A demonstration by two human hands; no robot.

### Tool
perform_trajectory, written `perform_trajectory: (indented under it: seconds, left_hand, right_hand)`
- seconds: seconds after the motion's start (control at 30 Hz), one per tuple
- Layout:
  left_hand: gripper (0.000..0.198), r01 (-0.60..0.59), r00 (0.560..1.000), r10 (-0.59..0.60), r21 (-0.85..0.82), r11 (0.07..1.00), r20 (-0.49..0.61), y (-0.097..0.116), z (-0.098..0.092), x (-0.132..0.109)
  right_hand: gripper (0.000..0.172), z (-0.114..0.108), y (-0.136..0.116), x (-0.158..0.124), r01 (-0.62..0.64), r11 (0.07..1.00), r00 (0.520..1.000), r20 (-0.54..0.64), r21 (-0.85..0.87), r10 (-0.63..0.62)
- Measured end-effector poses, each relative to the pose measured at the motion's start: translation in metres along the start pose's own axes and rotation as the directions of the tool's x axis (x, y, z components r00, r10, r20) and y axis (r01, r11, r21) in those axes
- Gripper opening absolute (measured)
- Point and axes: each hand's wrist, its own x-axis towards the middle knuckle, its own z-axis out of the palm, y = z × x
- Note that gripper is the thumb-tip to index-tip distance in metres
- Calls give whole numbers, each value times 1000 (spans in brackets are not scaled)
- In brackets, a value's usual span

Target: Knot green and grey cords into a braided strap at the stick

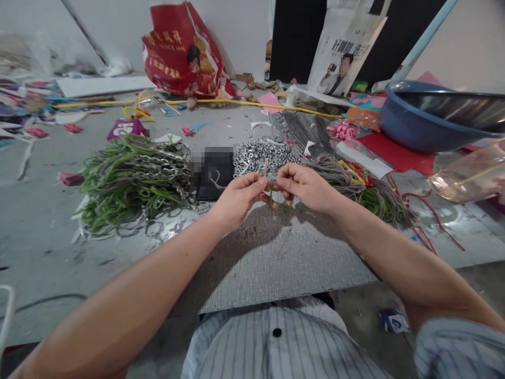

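If left hand point(242, 199) or right hand point(305, 185), fingertips clamped on green cord point(271, 200), frame centre, slackens: cord may slip.

Matt green cord point(271, 200), glossy metal pieces point(262, 153), smooth plastic basin point(418, 123)

Dim cool light, soft shadows on the tabletop point(307, 263), blurry stretched outer edges

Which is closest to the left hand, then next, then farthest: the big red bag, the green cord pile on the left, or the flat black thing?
1. Flat black thing: just beyond the left hand, slightly left.
2. Green cord pile: farther out, left.
3. Red bag: way at the back, also left.
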Motion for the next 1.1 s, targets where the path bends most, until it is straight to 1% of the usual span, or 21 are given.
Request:
perform_trajectory:
  seconds: [0.13,0.3,0.4,0.53,0.67,0.77,0.83,0.93,1.0,1.03,1.1]
  left_hand:
    - [17,110,994,-110,32,993,12,5,-3,-1]
    - [21,193,981,-187,134,972,-56,7,-3,0]
    - [20,189,980,-173,202,961,-93,5,-4,1]
    - [21,143,982,-98,302,943,-159,1,-6,3]
    - [21,110,975,-30,358,927,-222,-1,-7,4]
    - [23,95,973,5,417,904,-232,-2,-7,4]
    - [24,83,979,14,465,881,-201,-2,-6,4]
    - [21,84,988,-4,524,848,-152,-2,-3,3]
    - [19,84,992,-14,559,825,-129,-3,0,2]
    - [19,78,993,-15,576,814,-114,-4,0,1]
    - [21,64,997,-20,597,799,-81,-5,2,0]
  right_hand:
    - [17,-3,8,5,-35,995,997,-69,94,41]
    - [20,-5,12,1,-66,991,989,-126,114,80]
    - [21,-6,13,-3,-70,990,988,-132,121,85]
    - [23,-7,13,-5,-66,987,987,-138,143,86]
    - [23,-8,15,-5,-42,987,982,-179,153,69]
    - [21,-7,14,-8,-23,996,976,-211,91,42]
    - [18,-5,13,-16,-30,999,971,-235,15,33]
    - [10,0,11,-36,-69,989,959,-283,-130,29]
    - [8,6,11,-49,-95,968,945,-325,-232,15]
    - [8,9,10,-54,-100,953,935,-355,-285,-8]
    - [11,13,7,-58,-94,907,926,-372,-410,-72]
